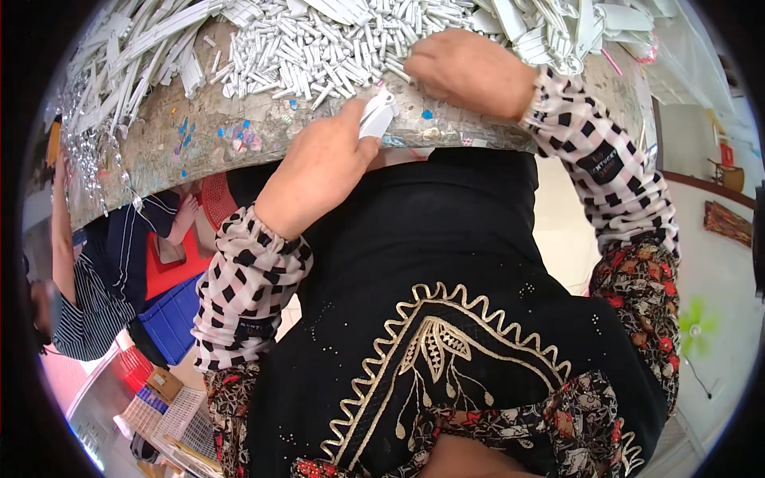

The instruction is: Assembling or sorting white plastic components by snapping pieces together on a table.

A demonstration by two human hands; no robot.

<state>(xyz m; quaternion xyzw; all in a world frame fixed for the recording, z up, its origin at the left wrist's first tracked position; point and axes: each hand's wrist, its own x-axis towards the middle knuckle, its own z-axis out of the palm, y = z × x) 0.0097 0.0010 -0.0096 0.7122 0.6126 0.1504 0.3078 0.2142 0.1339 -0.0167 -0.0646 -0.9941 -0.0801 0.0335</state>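
My left hand (319, 171) is closed around a white plastic part (378, 116) with a rounded, ringed end, held just above the near edge of the worktable (263, 131). Past it spreads a heap of small white plastic pegs (307, 52). At the heap's right near side my right hand (470, 73) reaches in with its fingers curled down and pinched together. Whatever lies between those fingertips is hidden. Loose pegs lie close to both hands.
Long flat white plastic strips (151, 52) are piled at the far left, and broader white pieces (558, 28) at the far right. Clear plastic film (84, 163) hangs over the left edge. Beyond it sits another person (96, 311) near a blue crate (171, 319).
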